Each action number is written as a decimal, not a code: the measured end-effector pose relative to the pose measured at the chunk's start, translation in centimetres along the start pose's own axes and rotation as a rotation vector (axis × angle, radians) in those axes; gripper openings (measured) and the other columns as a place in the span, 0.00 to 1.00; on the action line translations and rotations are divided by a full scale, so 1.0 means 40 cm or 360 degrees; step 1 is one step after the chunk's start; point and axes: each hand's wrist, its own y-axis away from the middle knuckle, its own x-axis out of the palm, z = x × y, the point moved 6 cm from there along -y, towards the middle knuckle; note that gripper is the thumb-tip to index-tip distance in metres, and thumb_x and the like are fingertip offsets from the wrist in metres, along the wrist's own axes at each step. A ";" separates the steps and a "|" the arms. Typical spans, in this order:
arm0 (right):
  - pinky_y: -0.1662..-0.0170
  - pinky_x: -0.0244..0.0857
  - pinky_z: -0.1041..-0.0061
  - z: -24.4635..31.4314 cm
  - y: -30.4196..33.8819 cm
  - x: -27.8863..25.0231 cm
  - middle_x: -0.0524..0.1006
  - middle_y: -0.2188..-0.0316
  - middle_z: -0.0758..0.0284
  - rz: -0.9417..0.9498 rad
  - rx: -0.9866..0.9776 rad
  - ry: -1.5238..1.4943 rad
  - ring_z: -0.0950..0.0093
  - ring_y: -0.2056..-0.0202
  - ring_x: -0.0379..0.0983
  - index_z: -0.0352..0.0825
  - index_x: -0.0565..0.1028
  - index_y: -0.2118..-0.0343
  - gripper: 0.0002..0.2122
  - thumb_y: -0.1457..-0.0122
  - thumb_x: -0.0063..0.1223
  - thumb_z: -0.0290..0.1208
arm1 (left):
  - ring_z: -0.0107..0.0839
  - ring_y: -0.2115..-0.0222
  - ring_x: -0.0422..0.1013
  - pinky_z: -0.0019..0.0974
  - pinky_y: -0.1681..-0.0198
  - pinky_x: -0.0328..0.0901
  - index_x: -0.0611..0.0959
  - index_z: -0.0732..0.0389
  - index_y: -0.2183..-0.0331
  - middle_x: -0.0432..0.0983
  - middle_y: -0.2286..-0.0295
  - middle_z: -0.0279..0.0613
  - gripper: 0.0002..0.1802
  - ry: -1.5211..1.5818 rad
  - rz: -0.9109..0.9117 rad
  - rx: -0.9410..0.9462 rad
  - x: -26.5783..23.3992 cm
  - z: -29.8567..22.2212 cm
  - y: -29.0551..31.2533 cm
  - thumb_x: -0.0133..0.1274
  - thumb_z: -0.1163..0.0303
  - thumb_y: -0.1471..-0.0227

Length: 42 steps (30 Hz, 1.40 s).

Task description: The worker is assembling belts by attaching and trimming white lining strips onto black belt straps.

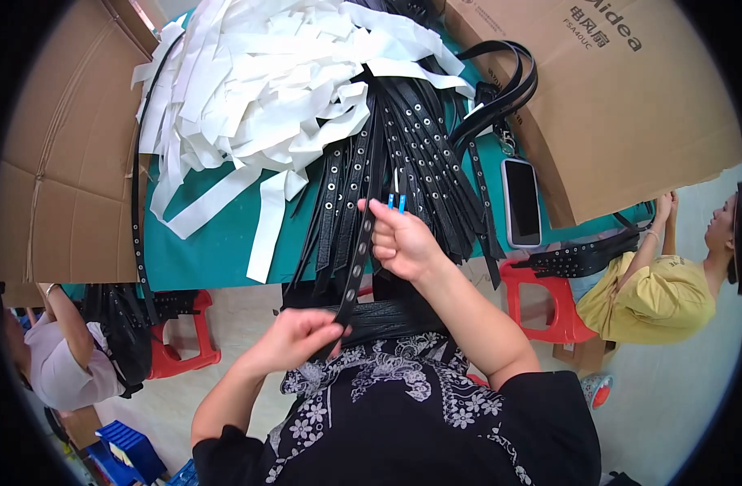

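A black belt [356, 271] with a row of metal eyelets stretches between my two hands, in front of the table edge. My left hand [302, 334] pinches its lower end, close to my body. Higher up, my right hand [403, 241] has its fingers closed round the strap. A small blue-handled tool with a thin metal tip [397, 199] shows just above the right fingers; whether that hand grips it I cannot tell. Behind lies a thick bundle of black eyelet belts [419, 146], fanned over the table's near edge. More black strap material [387, 317] lies across my lap.
A heap of white strips [257, 89] covers much of the green table [201, 259]. Cardboard boxes flank it, one at left [79, 154], one at right [614, 105]. A phone [521, 202] lies near the right box. People sit on both sides by red stools [541, 304].
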 end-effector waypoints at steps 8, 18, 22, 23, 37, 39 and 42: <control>0.89 0.38 0.88 0.084 0.022 0.049 0.50 0.90 0.82 0.0270 -0.0203 -0.0298 0.89 0.91 0.41 0.37 0.70 0.66 0.08 0.40 0.40 0.35 | 0.19 0.76 0.68 0.26 0.69 0.63 0.81 0.62 0.73 0.76 0.79 0.32 0.11 -0.0006 0.0095 -0.0959 -0.129 0.478 0.557 0.50 0.65 0.51; 0.84 0.42 0.88 -0.084 0.236 0.026 0.64 0.86 0.79 0.0092 -0.0406 0.1123 0.90 0.87 0.51 0.34 0.75 0.70 0.07 0.45 0.49 0.32 | 0.28 0.66 0.70 0.29 0.62 0.64 0.74 0.68 0.60 0.74 0.67 0.43 0.14 -0.0267 -0.0816 0.0210 -0.089 0.052 0.173 0.42 0.70 0.46; 0.65 0.62 0.84 -0.115 0.285 -0.034 0.76 0.75 0.72 0.0147 -0.0435 0.1497 0.86 0.70 0.68 0.31 0.77 0.69 0.10 0.47 0.52 0.33 | 0.34 0.64 0.70 0.32 0.61 0.66 0.62 0.66 0.50 0.69 0.60 0.47 0.22 0.1173 -0.0207 0.0134 0.068 -0.090 -0.146 0.39 0.67 0.44; 0.66 0.62 0.83 -0.111 0.295 -0.044 0.76 0.76 0.72 0.0125 -0.0361 0.1573 0.86 0.72 0.68 0.32 0.76 0.68 0.10 0.47 0.52 0.34 | 0.33 0.65 0.71 0.32 0.62 0.66 0.64 0.66 0.51 0.70 0.61 0.47 0.20 0.1245 -0.0142 0.0110 0.086 -0.113 -0.200 0.39 0.68 0.44; 0.86 0.38 0.88 0.142 0.246 -0.179 0.53 0.88 0.83 -0.0296 -0.0485 0.0538 0.91 0.89 0.44 0.31 0.68 0.58 0.13 0.40 0.40 0.33 | 0.22 0.79 0.63 0.26 0.77 0.60 0.66 0.68 0.53 0.70 0.72 0.38 0.19 0.1209 0.0268 0.0057 0.192 -0.037 -0.267 0.41 0.70 0.45; 0.86 0.39 0.88 0.145 0.235 -0.170 0.54 0.88 0.82 -0.0234 -0.0537 0.0444 0.91 0.89 0.44 0.31 0.69 0.59 0.12 0.41 0.41 0.33 | 0.22 0.79 0.63 0.26 0.77 0.60 0.66 0.68 0.53 0.69 0.72 0.37 0.19 0.1208 0.0261 0.0060 0.185 -0.031 -0.258 0.42 0.70 0.46; 0.86 0.39 0.88 0.146 0.223 -0.169 0.54 0.88 0.82 -0.0268 -0.0590 0.0490 0.91 0.89 0.45 0.32 0.69 0.60 0.10 0.41 0.42 0.32 | 0.21 0.78 0.63 0.25 0.76 0.61 0.66 0.68 0.52 0.69 0.72 0.36 0.19 0.1209 0.0236 0.0103 0.180 -0.020 -0.257 0.40 0.70 0.45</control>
